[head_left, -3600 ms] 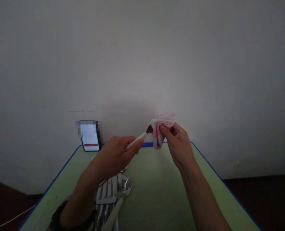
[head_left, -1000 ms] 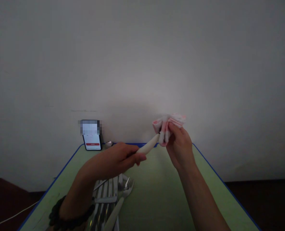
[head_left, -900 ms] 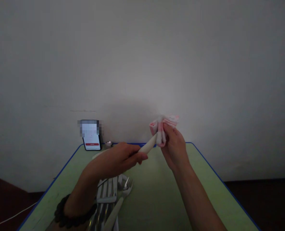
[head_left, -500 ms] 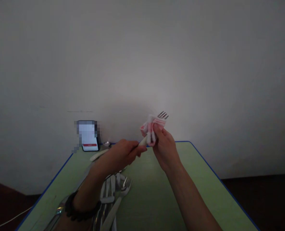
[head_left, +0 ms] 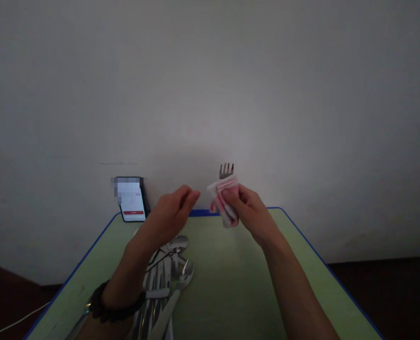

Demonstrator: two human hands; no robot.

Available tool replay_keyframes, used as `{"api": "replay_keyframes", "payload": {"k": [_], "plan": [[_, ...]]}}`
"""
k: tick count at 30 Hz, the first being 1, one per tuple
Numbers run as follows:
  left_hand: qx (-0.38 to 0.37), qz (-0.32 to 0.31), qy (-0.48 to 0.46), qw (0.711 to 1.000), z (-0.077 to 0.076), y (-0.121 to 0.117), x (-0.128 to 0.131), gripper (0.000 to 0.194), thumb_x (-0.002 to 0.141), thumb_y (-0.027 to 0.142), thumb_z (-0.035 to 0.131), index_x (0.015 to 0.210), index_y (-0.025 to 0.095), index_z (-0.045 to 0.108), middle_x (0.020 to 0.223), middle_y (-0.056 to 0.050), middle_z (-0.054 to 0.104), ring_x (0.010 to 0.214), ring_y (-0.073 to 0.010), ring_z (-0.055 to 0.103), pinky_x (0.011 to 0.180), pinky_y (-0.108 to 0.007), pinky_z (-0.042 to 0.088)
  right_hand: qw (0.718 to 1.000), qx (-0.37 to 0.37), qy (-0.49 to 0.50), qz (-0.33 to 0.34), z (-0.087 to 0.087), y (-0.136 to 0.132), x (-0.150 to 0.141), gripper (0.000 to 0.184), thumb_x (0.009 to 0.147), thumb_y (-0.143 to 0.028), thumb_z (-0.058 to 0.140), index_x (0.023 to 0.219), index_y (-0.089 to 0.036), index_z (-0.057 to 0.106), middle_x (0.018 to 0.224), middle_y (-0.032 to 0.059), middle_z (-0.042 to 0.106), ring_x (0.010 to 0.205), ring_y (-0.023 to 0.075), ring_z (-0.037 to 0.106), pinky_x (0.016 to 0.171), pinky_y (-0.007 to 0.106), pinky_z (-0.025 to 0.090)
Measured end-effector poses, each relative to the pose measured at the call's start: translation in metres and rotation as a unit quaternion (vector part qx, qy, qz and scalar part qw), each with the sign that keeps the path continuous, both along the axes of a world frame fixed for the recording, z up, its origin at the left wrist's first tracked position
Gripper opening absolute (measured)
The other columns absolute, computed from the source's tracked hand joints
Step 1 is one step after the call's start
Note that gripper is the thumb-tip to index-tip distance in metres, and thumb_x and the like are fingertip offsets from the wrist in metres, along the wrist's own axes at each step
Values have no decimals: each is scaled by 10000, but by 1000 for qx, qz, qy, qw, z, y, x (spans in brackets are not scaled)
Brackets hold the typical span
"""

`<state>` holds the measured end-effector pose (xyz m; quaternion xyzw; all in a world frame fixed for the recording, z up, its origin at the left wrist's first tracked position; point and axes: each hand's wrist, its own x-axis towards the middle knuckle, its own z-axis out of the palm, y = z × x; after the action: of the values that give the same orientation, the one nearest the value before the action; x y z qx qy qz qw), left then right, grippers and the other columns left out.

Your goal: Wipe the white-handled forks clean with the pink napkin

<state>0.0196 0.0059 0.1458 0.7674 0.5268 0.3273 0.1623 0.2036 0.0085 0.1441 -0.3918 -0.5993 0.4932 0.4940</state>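
My right hand grips a folded pink and white cloth, pinched under the thumb. Out of the cloth's top stick the upright tines of a metal fork; its handle is hidden. To the left, apart from the cloth, is my left hand, fingers curled in and nothing seen in them. A dark beaded bracelet circles that wrist. Under the left forearm lies a pile of cutlery: a spoon, a fork with a pale handle and several knives and other metal pieces.
A phone with a lit screen leans on the wall at the table's back left. The pale green table has a blue edge and meets the wall. A white cable hangs at the lower left.
My left hand has let go of the fork's handle and moved up and left. In my right hand the cloth and fork have turned from slanting to upright.
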Motion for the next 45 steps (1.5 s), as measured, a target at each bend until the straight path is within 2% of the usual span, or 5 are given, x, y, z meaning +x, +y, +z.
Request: {"api": "replay_keyframes", "payload": {"k": [4, 16, 29, 40, 45], "plan": [[23, 16, -68, 997, 2, -3, 0, 341, 924, 484, 309, 799, 201, 454, 571, 69, 453, 517, -106, 442, 512, -218, 320, 989, 16, -132, 71, 3, -5, 6, 271, 841, -420, 519, 840, -155, 575, 641, -1, 637, 411, 79, 454, 364, 190, 346], [87, -51, 45, 994, 1, 0, 5, 350, 913, 380, 398, 666, 169, 526, 599, 33, 541, 534, -95, 442, 534, -218, 297, 935, 110, -322, 102, 12, -9, 7, 189, 844, -285, 485, 784, -148, 600, 595, -20, 553, 503, 84, 408, 458, 200, 273], [132, -16, -33, 991, 3, -1, -12, 290, 902, 338, 447, 768, 159, 631, 676, 4, 623, 565, -98, 490, 552, -207, 351, 923, 98, -335, 165, 17, -12, 17, 245, 863, -350, 489, 910, -147, 619, 720, 1, 567, 601, 106, 451, 524, 204, 343], [102, -42, -110, 988, 13, -5, -5, 214, 831, 319, 523, 768, 164, 656, 709, -7, 671, 544, -85, 524, 517, -184, 404, 929, 108, -312, 169, 21, -14, 7, 392, 918, -430, 349, 672, -171, 513, 561, -8, 548, 501, 97, 436, 458, 210, 319], [76, -46, -118, 989, 9, -3, -4, 232, 833, 348, 535, 815, 155, 662, 692, -7, 671, 505, -76, 510, 500, -179, 411, 929, 116, -311, 162, 16, -13, 6, 347, 905, -428, 394, 712, -174, 532, 566, -10, 565, 494, 98, 445, 447, 209, 308]]}}
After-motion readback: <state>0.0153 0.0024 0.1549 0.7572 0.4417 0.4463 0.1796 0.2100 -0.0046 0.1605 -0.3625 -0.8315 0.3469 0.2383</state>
